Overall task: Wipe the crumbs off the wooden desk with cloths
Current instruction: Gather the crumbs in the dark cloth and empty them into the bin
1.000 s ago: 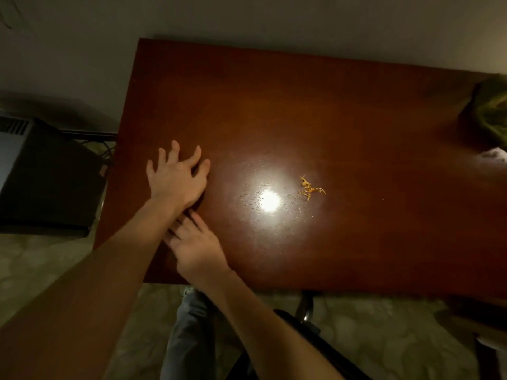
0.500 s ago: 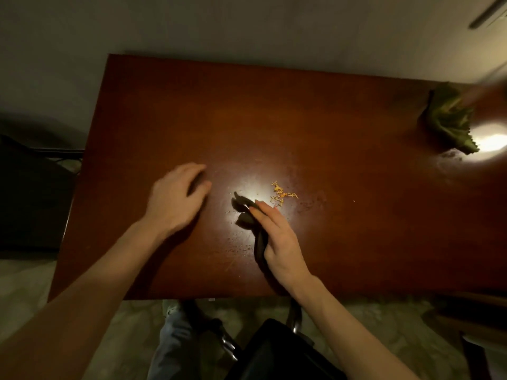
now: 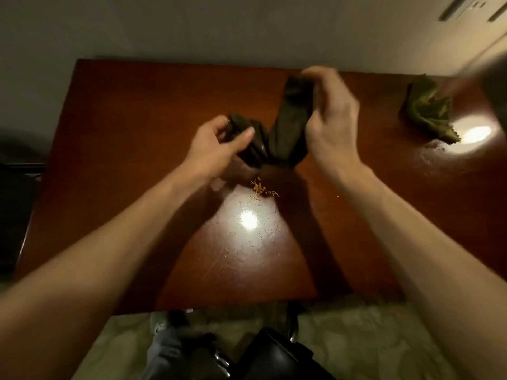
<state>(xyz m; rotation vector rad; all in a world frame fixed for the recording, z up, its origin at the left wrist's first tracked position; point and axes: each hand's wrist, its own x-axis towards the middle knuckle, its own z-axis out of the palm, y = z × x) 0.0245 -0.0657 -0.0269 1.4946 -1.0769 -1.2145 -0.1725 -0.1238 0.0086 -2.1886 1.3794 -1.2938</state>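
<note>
two bare forearms point(image 3: 115, 253), one grey trouser leg point(image 3: 164, 352), a pale shoe point(image 3: 158, 325)

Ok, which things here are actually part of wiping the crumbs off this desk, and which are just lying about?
For the job:
wooden desk
crumbs, mid-desk
dark cloth, held up just beyond the crumbs
green cloth, crumpled at far right, untouched

Lying about:
black chair, by the near edge
dark object, left of the desk, too dim to identify

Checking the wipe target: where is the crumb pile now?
Head view: the crumbs lie near the middle of the desk, just on the person's side of the held dark cloth, beyond the glare.
</note>
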